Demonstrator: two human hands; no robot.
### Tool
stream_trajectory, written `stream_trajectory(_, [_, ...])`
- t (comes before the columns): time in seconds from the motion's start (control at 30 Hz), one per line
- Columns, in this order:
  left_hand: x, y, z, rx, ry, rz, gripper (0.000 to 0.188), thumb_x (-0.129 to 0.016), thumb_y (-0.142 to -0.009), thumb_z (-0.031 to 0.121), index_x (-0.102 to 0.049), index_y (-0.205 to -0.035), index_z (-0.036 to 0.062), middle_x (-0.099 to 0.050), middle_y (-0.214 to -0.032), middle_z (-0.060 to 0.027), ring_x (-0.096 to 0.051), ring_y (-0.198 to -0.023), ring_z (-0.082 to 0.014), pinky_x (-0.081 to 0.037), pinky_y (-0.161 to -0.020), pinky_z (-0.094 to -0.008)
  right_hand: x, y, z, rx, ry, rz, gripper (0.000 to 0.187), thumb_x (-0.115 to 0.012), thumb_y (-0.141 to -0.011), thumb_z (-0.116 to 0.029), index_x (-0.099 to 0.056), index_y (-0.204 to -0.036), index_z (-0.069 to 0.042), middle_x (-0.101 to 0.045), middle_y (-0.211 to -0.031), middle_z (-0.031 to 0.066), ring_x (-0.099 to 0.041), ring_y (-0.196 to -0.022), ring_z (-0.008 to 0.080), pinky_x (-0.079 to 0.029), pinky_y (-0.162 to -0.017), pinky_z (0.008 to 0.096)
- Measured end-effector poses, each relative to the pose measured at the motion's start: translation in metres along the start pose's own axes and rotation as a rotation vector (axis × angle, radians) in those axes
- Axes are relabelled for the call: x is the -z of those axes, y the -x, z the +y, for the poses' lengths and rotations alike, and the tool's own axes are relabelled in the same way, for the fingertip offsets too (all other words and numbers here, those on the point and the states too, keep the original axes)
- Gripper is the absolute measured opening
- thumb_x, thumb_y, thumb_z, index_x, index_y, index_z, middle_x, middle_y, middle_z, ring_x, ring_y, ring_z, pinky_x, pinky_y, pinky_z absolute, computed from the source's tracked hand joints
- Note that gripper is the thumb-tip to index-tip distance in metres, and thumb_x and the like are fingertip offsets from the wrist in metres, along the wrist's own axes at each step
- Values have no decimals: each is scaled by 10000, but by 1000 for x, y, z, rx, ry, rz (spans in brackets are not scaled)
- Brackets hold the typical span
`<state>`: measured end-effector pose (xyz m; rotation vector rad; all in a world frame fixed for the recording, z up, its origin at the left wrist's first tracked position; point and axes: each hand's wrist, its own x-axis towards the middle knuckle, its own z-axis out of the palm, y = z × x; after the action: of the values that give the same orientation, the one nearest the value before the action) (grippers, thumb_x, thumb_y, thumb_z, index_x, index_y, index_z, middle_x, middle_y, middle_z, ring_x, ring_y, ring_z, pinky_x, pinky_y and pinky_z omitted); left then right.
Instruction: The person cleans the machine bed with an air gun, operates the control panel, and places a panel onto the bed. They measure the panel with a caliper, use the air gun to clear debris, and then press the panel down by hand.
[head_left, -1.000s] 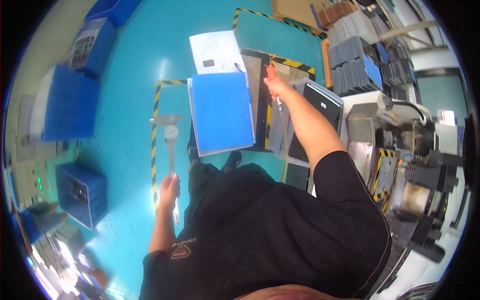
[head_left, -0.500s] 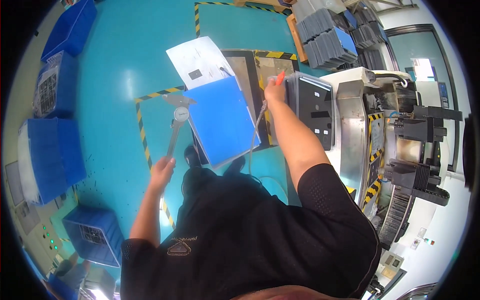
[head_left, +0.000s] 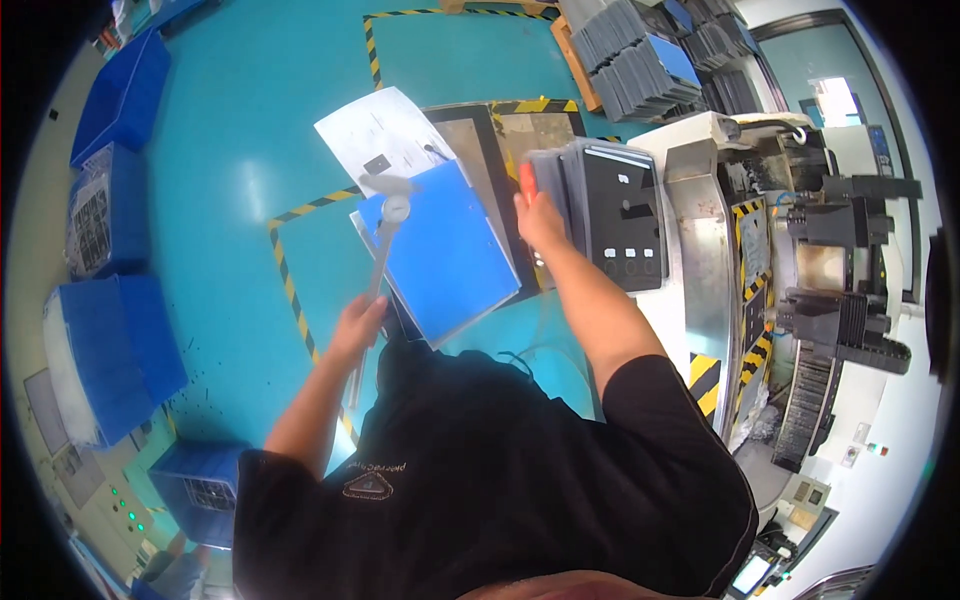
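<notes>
Measuring step, I reckon: left hand (head_left: 362,318) wrapped round dial caliper (head_left: 384,240) beside blue folder (head_left: 447,253); right hand (head_left: 540,215) gripping dark panels (head_left: 600,205), next needing steady alignment.

You have one view only, from the fisheye camera on your head, looking almost straight down your own chest. Your black shirt (head_left: 480,470) fills the lower middle of the frame, close to the lens, and both forearms run up from it toward the centre. The teal floor (head_left: 240,160) lies far below at upper left; straight edges bow near the rim.
</notes>
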<state>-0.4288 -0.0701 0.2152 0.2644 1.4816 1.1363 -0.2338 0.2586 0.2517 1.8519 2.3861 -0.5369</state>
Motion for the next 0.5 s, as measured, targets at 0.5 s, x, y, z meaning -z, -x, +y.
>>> stream_trajectory(0.5, [-199, -226, 49, -45, 141, 0, 312, -615, -941, 367, -505, -878, 82, -441, -620, -6, -407, -464, -130, -342, -414, -324, 10, 226, 127, -257, -162, -292, 505, -616, -910, -434, -615, -1216, -33, -673, -1110, 248, -625, -1097, 422, -485, -926, 464])
